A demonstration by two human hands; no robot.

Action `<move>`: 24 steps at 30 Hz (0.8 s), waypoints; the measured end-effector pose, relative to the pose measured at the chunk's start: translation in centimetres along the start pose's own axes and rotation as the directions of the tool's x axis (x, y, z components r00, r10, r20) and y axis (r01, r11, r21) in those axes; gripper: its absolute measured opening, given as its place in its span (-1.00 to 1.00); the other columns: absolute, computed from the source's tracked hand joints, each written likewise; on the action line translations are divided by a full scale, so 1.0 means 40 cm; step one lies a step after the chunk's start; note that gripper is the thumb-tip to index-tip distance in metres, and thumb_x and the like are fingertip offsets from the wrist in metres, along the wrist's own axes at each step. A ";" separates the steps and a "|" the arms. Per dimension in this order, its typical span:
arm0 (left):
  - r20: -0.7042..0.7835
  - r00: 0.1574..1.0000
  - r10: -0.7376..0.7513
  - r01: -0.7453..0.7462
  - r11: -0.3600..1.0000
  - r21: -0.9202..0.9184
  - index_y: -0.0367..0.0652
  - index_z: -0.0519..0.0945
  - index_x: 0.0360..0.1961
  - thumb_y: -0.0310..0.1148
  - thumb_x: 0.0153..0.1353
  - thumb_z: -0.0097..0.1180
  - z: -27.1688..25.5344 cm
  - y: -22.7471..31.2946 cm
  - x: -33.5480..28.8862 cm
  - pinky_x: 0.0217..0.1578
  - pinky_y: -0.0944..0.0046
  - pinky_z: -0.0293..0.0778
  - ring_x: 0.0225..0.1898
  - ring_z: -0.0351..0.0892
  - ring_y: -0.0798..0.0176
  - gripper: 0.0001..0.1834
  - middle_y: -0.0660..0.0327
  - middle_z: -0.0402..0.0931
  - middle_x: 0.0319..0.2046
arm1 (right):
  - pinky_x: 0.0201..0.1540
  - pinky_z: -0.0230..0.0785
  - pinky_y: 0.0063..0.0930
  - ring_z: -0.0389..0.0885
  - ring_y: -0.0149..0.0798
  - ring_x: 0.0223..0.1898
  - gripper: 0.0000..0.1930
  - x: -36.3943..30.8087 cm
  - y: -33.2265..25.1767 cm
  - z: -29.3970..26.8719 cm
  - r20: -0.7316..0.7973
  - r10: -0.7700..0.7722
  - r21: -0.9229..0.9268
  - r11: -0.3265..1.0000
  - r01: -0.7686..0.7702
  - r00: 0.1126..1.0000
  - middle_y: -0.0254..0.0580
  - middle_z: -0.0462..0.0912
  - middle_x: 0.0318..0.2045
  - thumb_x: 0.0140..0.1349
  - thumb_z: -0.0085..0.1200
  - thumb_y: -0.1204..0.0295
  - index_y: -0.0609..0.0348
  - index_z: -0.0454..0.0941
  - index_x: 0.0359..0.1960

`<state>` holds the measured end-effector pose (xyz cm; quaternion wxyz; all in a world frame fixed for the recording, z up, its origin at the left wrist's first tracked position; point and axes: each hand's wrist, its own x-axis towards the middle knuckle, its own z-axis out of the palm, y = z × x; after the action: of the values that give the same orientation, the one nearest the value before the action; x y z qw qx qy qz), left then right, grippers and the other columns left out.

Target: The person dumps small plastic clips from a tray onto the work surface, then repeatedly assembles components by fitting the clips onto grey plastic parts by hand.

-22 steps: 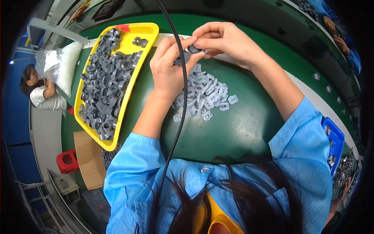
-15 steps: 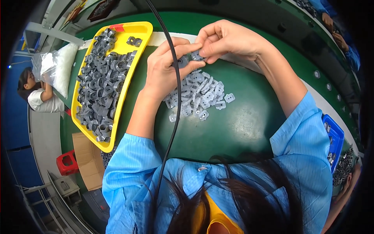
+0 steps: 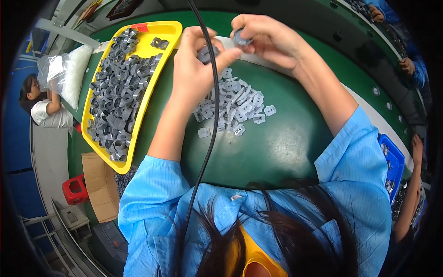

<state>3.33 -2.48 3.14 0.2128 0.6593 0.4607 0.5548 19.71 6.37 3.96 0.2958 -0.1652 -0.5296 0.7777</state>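
Note:
My left hand (image 3: 196,62) is closed around a dark grey round plastic part (image 3: 207,54), partly covered by the black cable in front. To its right, my right hand (image 3: 272,41) pinches a second grey round part (image 3: 242,37) between thumb and fingers. A small gap separates the two hands. Below them, a loose heap of pale grey flat plates with holes (image 3: 237,104) lies on the green table (image 3: 286,152). Left of my left arm stands a yellow tray (image 3: 134,152) full of dark grey ring-shaped parts (image 3: 117,99).
A black cable (image 3: 216,92) hangs across the view, close to my left hand. At the right stands a blue tray (image 3: 394,159) with small parts. A cardboard box (image 3: 100,187) and a red stool (image 3: 75,189) are at lower left. Other people sit at both sides.
My hands, together before, have come apart. The right one has lifted up and away with a grey round part, while the left has turned and keeps hold of another.

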 end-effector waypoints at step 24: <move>-0.003 0.902 -0.431 0.425 0.891 -0.163 -0.25 0.48 -0.15 -0.43 0.03 0.26 -0.045 -0.090 0.016 -0.61 0.51 0.27 -0.51 0.44 0.47 -0.65 0.24 0.49 -0.36 | -0.34 0.42 -0.34 0.57 -0.22 -0.48 -0.78 0.002 0.068 -0.017 -0.040 -0.225 -0.935 0.353 0.043 0.974 -0.18 0.56 -0.57 -0.01 0.13 0.39 0.24 0.55 -0.33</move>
<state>0.30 -0.60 1.19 0.3723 0.5118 0.5531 0.5418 19.27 6.22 1.21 0.2554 -0.3214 -0.8608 0.3008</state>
